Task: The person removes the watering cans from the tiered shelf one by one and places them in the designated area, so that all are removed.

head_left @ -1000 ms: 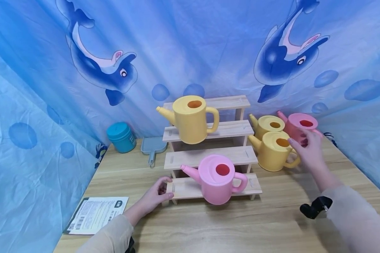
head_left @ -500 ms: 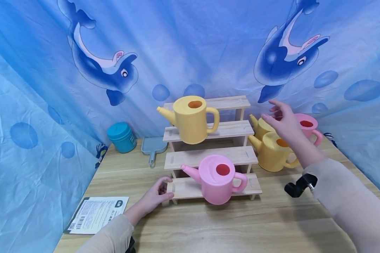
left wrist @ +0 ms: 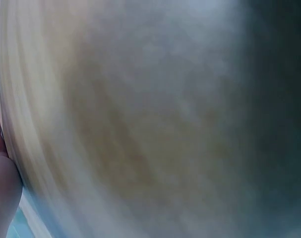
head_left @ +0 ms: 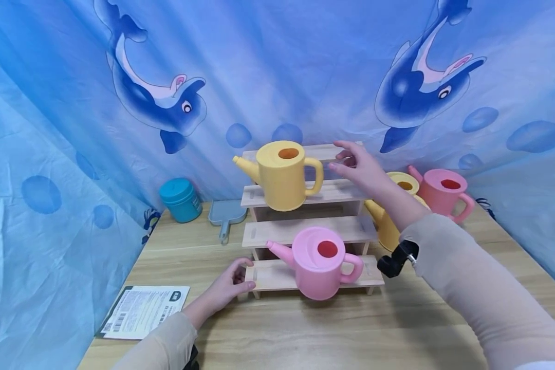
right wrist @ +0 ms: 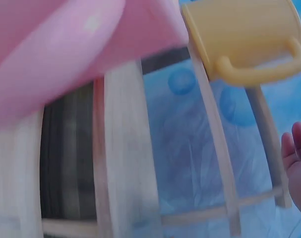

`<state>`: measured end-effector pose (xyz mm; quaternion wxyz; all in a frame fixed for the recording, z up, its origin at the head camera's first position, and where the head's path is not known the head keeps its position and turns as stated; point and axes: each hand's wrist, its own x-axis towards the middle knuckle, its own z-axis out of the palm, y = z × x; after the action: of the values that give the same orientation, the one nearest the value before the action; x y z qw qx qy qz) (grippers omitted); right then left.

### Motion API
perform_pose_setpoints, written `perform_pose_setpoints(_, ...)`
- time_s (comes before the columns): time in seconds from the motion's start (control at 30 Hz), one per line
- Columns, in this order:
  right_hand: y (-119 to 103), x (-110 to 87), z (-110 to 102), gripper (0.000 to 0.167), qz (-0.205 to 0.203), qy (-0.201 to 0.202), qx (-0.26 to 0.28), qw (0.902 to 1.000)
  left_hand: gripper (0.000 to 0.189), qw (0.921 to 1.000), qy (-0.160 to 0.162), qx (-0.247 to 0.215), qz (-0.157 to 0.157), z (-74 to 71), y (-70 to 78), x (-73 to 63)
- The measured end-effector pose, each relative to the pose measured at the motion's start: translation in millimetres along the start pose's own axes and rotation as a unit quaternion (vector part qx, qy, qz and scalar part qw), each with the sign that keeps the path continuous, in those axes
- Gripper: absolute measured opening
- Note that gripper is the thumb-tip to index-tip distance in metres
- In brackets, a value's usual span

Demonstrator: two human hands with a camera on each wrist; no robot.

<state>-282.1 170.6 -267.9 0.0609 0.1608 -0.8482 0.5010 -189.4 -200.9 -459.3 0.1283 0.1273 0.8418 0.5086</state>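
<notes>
A wooden step stand [head_left: 305,230] rises in several tiers in the head view. My left hand [head_left: 224,285] holds the left end of its lowest step, thumb in front. A yellow watering can [head_left: 282,180] stands on an upper tier, spout to the left. On the lowest step sits a pink watering can [head_left: 318,270]. My right hand [head_left: 362,167] is empty, fingers loosely bent, just right of the yellow can's handle and apart from it. In the right wrist view its fingers [right wrist: 300,139] show at the right edge. The left wrist view is mostly blurred wood.
Right of the stand are another pink watering can [head_left: 444,191] and yellow watering cans [head_left: 387,226], partly behind my right forearm. At left stand a teal tub [head_left: 181,200], a grey dustpan [head_left: 226,211] and a printed packet [head_left: 145,312]. A blue dolphin curtain [head_left: 277,67] hangs behind.
My right hand has moved left from the pink can at the far right, over the yellow cans, to beside the upper yellow can's handle. My left hand has stayed at the step's end.
</notes>
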Motion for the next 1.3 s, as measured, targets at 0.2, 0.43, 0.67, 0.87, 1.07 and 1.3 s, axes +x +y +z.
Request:
perform_pose_setpoints(0.2,-13.0,8.7,16.9,0.070,0.010,-0.037,0.007,0.9993,0.046,1.0000,-0.004,-0.001,0.005,1.1,-0.3,1.5)
perform_pose_setpoints(0.43,-23.4,17.6,28.2,0.073,-0.007,-0.086,0.019,0.9961,0.046,0.9999,-0.004,0.012,0.008,-1.1,-1.1,2.5)
perform_pose_setpoints(0.67,-32.2,21.4,37.8,0.076,-0.006,-0.085,0.038,0.9956,0.044,0.9997,-0.022,0.014,-0.003,-4.1,32.6,-9.0)
perform_pose_setpoints(0.87,-34.2,23.6,46.9,0.077,0.003,-0.082,0.077,0.9936,0.044,0.9996,-0.022,0.016,-0.004,-3.9,32.0,-8.9)
perform_pose_setpoints(1.07,-34.5,22.0,48.0,0.077,0.019,-0.057,0.059,0.9965,0.044,0.9996,-0.022,0.014,-0.006,-2.8,31.0,-8.7)
perform_pose_setpoints(1.3,-30.7,17.5,41.1,0.078,0.041,-0.022,0.042,0.9980,0.044,0.9997,-0.018,0.018,-0.001,-2.3,30.0,-9.0)
